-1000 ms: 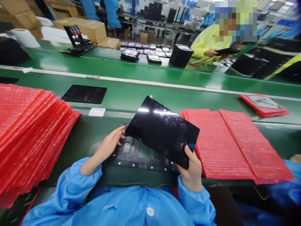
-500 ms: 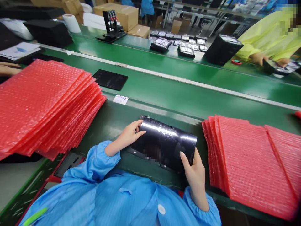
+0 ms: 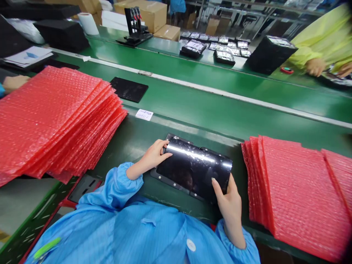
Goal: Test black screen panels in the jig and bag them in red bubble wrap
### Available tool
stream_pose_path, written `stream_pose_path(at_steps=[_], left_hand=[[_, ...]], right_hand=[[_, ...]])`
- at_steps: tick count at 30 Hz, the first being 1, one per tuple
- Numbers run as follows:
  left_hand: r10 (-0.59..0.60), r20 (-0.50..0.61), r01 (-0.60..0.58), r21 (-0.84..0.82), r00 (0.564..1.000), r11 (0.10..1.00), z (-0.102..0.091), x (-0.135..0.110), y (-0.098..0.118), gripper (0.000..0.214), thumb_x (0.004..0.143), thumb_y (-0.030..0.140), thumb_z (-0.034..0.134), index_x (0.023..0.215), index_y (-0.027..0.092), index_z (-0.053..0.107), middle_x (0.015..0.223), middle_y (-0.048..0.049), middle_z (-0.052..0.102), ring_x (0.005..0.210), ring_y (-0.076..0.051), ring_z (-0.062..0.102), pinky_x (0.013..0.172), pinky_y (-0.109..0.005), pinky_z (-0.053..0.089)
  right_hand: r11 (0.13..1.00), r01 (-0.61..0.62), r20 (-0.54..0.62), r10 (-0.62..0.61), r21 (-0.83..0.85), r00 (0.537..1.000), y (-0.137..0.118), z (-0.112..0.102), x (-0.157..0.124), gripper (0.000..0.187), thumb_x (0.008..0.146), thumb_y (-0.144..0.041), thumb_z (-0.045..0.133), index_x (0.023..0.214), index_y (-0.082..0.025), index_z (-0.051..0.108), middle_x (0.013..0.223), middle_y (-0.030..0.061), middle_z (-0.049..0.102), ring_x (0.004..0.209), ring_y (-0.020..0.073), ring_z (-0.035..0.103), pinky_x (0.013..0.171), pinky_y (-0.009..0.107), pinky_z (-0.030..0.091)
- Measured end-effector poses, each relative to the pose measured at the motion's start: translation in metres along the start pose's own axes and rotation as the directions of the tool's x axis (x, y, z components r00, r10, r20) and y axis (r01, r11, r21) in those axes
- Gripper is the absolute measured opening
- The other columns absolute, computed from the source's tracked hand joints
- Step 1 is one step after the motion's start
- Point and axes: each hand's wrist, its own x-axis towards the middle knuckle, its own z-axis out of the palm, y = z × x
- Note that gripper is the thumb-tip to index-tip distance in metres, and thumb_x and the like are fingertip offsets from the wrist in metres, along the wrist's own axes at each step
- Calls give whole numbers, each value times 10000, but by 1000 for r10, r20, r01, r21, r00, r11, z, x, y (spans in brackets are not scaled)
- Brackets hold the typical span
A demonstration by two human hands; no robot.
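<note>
A glossy black screen panel (image 3: 192, 167), slightly curved and bright with reflections, lies over a dark plate with round silver dots (image 3: 158, 175) in front of me. My left hand (image 3: 158, 152) pinches the panel's left edge, thumb on top and fingers curled at the upper corner. Gripping the right end is my right hand (image 3: 229, 201), its thumb flat on the glossy face and its fingers behind the edge. Red bubble-wrap bags (image 3: 55, 117) are stacked to the left. More red bubble-wrap bags (image 3: 305, 187) lie to the right.
On the green belt (image 3: 203, 101) beyond rests a flat black panel (image 3: 129, 89), near a small white label (image 3: 144, 114). Across the belt are a black stand (image 3: 134, 27), dark units (image 3: 194, 48) and a person in yellow (image 3: 324, 44). Another person's hand (image 3: 15, 82) shows at far left.
The view has shifted slightly. My hands keep nearly the same hold on the screen panel. The flat panel on the belt has slid a little left. The yellow-clad person's hands have moved.
</note>
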Motion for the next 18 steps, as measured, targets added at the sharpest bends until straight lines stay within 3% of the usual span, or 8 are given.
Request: stream_pose_path(at_steps=[5, 14, 18], left_hand=[[-6, 9, 6, 12, 1000, 1000, -2, -2, 4, 414, 859, 339, 640, 1228, 170, 558, 1005, -36, 544, 697, -131, 501, 732, -315, 463], [2, 9, -2, 49, 1000, 999, -1, 0, 2, 418, 865, 345, 639, 1233, 164, 557, 987, -36, 560, 708, -141, 523, 741, -320, 485], [21, 26, -25, 180, 999, 983, -2, -4, 6, 447, 904, 379, 589, 1298, 178, 528, 1079, -63, 578, 770, -160, 583, 766, -328, 509]], right_hand=[[1000, -7, -6, 7, -7, 1000, 2, 0, 0, 838, 808, -565, 654, 1506, -190, 380, 1405, 120, 580, 1271, 297, 567, 1115, 453, 393], [999, -14, -4, 14, -31, 1000, -3, 0, 1, 815, 812, -574, 642, 1504, -227, 385, 1414, 93, 577, 1280, 295, 561, 1102, 444, 403], [995, 12, -9, -12, -99, 1000, -1, -2, 1, 821, 824, -583, 622, 1504, -191, 384, 1330, 115, 639, 1172, 289, 633, 1016, 409, 471]])
